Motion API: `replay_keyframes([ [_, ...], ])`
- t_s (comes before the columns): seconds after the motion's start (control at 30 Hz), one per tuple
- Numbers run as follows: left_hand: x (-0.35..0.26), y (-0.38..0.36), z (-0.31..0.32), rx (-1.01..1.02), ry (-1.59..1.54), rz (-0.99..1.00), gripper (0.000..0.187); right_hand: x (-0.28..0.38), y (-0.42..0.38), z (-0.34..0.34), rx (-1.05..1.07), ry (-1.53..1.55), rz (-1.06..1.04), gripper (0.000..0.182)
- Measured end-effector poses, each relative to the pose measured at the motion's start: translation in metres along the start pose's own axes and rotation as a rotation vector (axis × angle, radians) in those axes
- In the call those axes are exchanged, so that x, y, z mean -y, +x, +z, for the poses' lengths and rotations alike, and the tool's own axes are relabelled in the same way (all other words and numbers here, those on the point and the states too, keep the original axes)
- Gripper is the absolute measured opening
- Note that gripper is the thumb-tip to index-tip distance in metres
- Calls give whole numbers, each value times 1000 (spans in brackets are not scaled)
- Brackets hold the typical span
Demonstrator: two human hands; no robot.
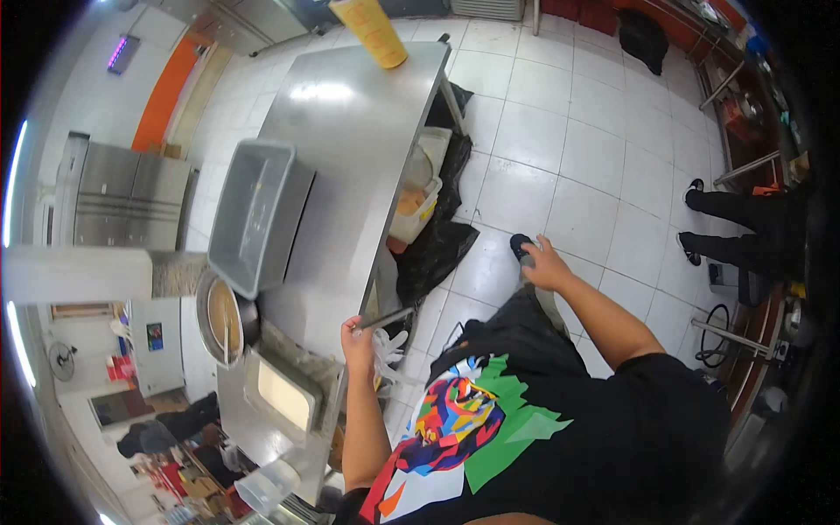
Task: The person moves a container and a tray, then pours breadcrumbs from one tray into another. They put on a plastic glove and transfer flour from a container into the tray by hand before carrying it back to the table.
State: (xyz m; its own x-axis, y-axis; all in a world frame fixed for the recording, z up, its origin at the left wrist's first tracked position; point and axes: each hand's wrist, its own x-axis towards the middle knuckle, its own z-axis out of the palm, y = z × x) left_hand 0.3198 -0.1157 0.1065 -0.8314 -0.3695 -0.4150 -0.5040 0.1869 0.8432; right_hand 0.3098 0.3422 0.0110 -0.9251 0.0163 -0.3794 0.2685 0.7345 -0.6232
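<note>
My left hand (357,346) is closed beside the near edge of the steel table (354,175), gripping one end of a flat grey strip (387,319). The strip's exact kind does not show. Just below it hangs a crumpled clear plastic bag (388,352). Nearby on the counter sit a rectangular pan with a pale, flat filling (284,394) and a round metal bowl (206,319) of brownish contents with a utensil in it. My right hand (546,265) hangs over the floor near my shoe (520,243), fingers apart and nothing visible in it.
A deep grey tub (291,210) and a yellow cylinder (372,33) stand on the table. Below are white containers (413,210) and black plastic bags (442,258). At right, a person in dark trousers (731,210) stands by a counter. A clear plastic container (267,486) sits lower left.
</note>
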Motion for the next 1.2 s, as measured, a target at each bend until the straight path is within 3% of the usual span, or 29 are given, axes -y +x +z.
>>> replay_keyframes([
  [0.1,-39,25,49,12,181,90,28,-39,28,-7,43,56,44,55],
  [0.13,-58,32,73,-4,266,271,20,-50,39,-7,69,89,70,54],
  [0.23,-84,83,123,28,425,255,20,-88,86,-3,180,77,138,51],
  [0.37,-146,171,211,34,783,593,22,-115,181,8,356,33,107,44],
  [0.57,-195,277,281,101,873,784,43,-109,378,17,537,11,21,36],
  [0.63,-192,295,289,177,894,838,50,-129,440,53,342,103,-7,32],
  [0.7,-177,309,288,121,818,836,57,-148,504,87,181,240,78,29],
  [0.77,-184,310,280,150,880,891,58,-152,554,107,149,352,318,27],
  [0.83,-186,311,267,174,1003,1000,62,-135,595,138,-86,585,512,27],
  [0.9,-183,311,259,206,994,1026,66,-123,650,190,-81,499,308,30],
  [0.97,-188,310,270,278,955,944,69,-90,685,227,-109,799,436,37],
  [1.03,-193,303,277,305,929,869,70,-63,715,257,-85,707,530,54],
  [1.1,-192,294,273,282,932,855,69,-46,725,269,-274,714,717,48],
  [1.2,-193,279,271,255,952,827,69,-47,731,291,-396,722,864,37],
])
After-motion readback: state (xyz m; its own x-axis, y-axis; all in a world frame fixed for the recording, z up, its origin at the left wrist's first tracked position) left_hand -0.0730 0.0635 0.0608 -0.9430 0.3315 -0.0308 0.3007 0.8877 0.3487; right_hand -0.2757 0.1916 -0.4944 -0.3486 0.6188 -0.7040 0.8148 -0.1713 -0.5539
